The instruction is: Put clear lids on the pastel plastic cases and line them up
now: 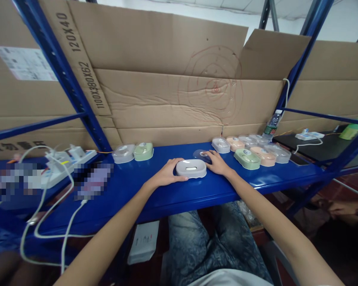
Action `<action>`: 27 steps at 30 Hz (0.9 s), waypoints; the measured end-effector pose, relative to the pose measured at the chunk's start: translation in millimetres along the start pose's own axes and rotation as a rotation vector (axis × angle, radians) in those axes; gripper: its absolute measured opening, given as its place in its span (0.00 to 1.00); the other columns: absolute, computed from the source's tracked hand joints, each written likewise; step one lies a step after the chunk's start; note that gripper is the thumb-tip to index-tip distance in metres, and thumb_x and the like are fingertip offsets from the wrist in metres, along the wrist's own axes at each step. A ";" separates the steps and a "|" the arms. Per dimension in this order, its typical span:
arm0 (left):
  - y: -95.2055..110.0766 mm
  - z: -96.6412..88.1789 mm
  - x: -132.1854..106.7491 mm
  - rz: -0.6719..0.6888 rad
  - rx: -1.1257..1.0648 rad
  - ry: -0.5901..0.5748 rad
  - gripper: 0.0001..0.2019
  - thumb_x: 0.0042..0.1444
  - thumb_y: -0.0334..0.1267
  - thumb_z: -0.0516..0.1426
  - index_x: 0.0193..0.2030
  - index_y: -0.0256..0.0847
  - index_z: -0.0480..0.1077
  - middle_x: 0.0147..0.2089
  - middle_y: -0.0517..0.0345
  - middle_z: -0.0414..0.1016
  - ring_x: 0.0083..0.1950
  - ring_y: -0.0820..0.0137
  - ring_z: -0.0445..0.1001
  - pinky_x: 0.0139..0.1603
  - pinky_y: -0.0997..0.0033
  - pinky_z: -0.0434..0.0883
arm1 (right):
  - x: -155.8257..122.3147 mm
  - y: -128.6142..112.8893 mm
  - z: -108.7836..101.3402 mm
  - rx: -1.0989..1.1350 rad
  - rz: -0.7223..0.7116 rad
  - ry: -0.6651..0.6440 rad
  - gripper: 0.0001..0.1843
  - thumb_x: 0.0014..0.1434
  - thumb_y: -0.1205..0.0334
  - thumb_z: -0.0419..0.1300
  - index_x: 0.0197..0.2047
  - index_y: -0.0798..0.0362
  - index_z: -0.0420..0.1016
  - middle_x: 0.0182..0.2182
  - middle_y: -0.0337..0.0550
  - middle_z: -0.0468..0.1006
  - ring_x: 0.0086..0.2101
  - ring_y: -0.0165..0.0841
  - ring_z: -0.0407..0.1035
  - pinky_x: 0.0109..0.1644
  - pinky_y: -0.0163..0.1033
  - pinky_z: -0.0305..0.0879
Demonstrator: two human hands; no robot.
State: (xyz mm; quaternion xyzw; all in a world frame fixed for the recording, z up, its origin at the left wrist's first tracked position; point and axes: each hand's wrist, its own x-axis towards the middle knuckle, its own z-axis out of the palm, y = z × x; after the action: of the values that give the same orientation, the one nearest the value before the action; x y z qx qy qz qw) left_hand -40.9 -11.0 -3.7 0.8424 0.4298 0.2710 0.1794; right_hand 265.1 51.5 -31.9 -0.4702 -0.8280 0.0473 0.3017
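My left hand (168,173) is wrapped round the left end of a pale grey oval box (191,173), shaped like a soap dish, which rests on the blue shelf (167,202). The box has no cover on, and a light oval patch shows in its middle. Just behind its right end, my right hand (217,163) grips the edge of a clear oval lid (199,154) with a small round label. Part of that lid is hidden by the fingers.
Lidded boxes in grey (123,153) and green (143,151) stand back left. At right are several more, including a green one (247,158) and a peach one (263,156), near a water bottle (273,124). A phone (95,180) and white cables lie left. Cardboard (155,95) walls the back.
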 end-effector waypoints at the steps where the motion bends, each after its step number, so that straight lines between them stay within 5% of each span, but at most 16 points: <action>1: 0.3 -0.5 0.2 -0.010 -0.010 0.001 0.42 0.51 0.60 0.70 0.68 0.45 0.65 0.66 0.47 0.72 0.65 0.49 0.69 0.69 0.48 0.64 | -1.0 -0.2 -0.1 -0.011 0.005 0.002 0.26 0.68 0.49 0.63 0.66 0.46 0.72 0.63 0.52 0.73 0.66 0.49 0.63 0.70 0.57 0.61; 12: 0.7 -1.8 1.4 -0.060 -0.005 -0.028 0.41 0.54 0.63 0.65 0.69 0.43 0.64 0.64 0.44 0.73 0.63 0.46 0.72 0.66 0.46 0.67 | -3.8 -3.8 -1.8 0.031 0.067 0.201 0.26 0.73 0.40 0.53 0.61 0.50 0.75 0.50 0.52 0.77 0.53 0.45 0.72 0.64 0.53 0.67; 21: -0.4 1.4 0.5 -0.049 0.020 -0.006 0.42 0.55 0.63 0.65 0.70 0.42 0.62 0.64 0.42 0.73 0.62 0.45 0.72 0.65 0.45 0.68 | -6.3 -11.2 -7.0 0.084 0.075 0.254 0.30 0.73 0.38 0.50 0.62 0.51 0.75 0.53 0.55 0.77 0.57 0.46 0.72 0.66 0.56 0.67; 27: 1.8 4.6 -1.1 0.023 0.039 -0.005 0.42 0.55 0.60 0.66 0.71 0.41 0.61 0.65 0.41 0.70 0.65 0.45 0.68 0.68 0.44 0.65 | -8.7 -32.0 -16.5 0.307 -0.121 0.317 0.28 0.75 0.40 0.51 0.65 0.47 0.74 0.59 0.52 0.77 0.59 0.43 0.72 0.68 0.54 0.66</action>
State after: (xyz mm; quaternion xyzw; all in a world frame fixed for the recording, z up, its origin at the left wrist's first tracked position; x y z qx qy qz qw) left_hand -37.5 -13.3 -6.6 0.8512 0.4250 0.2626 0.1608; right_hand 253.3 23.4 -10.8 -0.3700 -0.7801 0.0801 0.4981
